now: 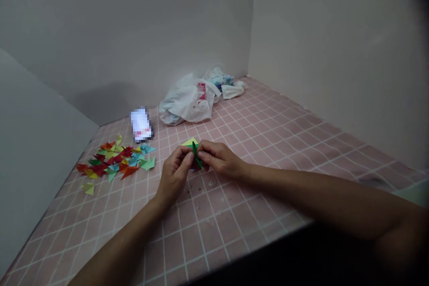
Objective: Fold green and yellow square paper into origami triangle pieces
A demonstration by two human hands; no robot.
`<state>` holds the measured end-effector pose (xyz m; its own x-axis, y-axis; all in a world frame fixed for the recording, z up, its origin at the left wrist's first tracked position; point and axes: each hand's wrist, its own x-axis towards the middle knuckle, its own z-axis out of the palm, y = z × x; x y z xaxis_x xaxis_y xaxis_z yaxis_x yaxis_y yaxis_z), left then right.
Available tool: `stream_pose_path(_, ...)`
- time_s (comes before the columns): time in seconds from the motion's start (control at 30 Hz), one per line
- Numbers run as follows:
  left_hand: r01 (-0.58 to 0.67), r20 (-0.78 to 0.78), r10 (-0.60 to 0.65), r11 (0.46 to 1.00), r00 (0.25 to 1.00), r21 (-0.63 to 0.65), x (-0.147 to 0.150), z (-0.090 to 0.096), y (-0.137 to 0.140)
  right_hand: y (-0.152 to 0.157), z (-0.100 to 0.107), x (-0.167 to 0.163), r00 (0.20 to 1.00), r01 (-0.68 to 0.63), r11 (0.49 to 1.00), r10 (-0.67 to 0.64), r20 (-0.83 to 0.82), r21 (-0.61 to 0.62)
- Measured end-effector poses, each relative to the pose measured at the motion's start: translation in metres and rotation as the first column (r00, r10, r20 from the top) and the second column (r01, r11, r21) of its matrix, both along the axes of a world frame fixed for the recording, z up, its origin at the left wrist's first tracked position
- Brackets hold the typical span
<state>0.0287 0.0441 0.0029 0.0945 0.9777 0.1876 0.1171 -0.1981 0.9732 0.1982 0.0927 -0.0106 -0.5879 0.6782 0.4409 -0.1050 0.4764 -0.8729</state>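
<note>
A partly folded green piece of paper (195, 154) is pinched between my two hands, just above the pink checked table. Closed on its left side is my left hand (174, 170), with thumb and fingers pressed together. On its right side my right hand (219, 158) pinches the same paper. Behind the fingers lies yellow paper (190, 141), largely covered by the hands and the green piece. To the left of my hands spreads a loose pile of small folded paper pieces (114, 156) in red, orange, yellow, green and blue.
A phone with a lit screen (141, 124) leans upright behind the pile. White plastic bags (187, 100) rest at the back near the wall corner. Walls border the pink checked tabletop (268, 143) at the back and sides; its front edge is near my right forearm.
</note>
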Motion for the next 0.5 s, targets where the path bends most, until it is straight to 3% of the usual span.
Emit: stream_pose_path(0.5,0.006,0.091,-0.001,0.999,0.996,-0.052,0.0014,0.0007,0.0003,-0.0014,0.0023,-0.0002,0.999,-0.017,1.0,0.017,-0.032,0.02)
